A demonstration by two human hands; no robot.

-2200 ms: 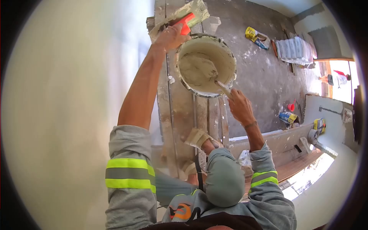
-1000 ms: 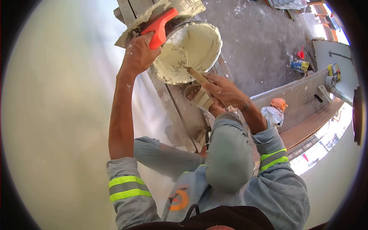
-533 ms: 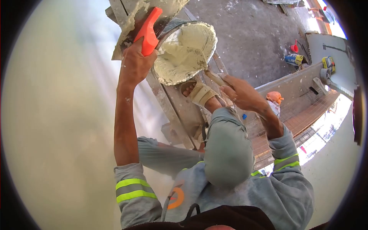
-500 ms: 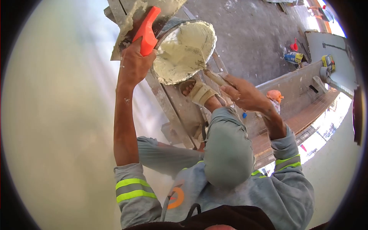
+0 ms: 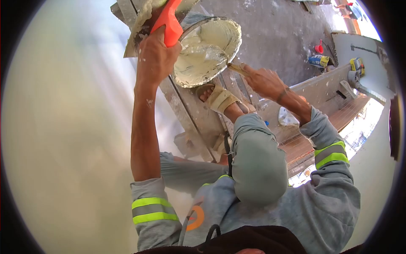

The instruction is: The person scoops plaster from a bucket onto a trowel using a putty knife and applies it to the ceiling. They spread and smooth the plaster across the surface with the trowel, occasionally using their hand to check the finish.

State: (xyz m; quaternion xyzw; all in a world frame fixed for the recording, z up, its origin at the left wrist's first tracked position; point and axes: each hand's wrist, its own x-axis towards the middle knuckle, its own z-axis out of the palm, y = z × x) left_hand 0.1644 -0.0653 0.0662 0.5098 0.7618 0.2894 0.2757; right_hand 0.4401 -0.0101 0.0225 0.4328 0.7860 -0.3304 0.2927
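Note:
My left hand (image 5: 157,61) is wrapped round the orange handle (image 5: 169,25) of a wide plastering trowel. The trowel's blade (image 5: 146,30) is smeared with pale plaster, and part of it runs out of the top of view. Right beside it stands a tilted-looking bucket (image 5: 235,36) with cream-coloured plaster (image 5: 201,59) inside and caked on its rim. My right hand (image 5: 266,84) grips the wooden handle (image 5: 238,68) of a smaller tool at the bucket's near right rim. The working end of that tool is hard to make out against the rim.
My sandalled foot (image 5: 220,99) is on planks (image 5: 186,108) just below the bucket. A pale wall (image 5: 72,139) rises close on my left. On the right are a ledge (image 5: 321,86), a red scoop (image 5: 319,47) and a blue-and-yellow container (image 5: 319,60).
My right hand and its tool have shifted slightly up and right, with the tool still at the rim. The trowel in my left hand has risen a little. The plaster surface looks disturbed.

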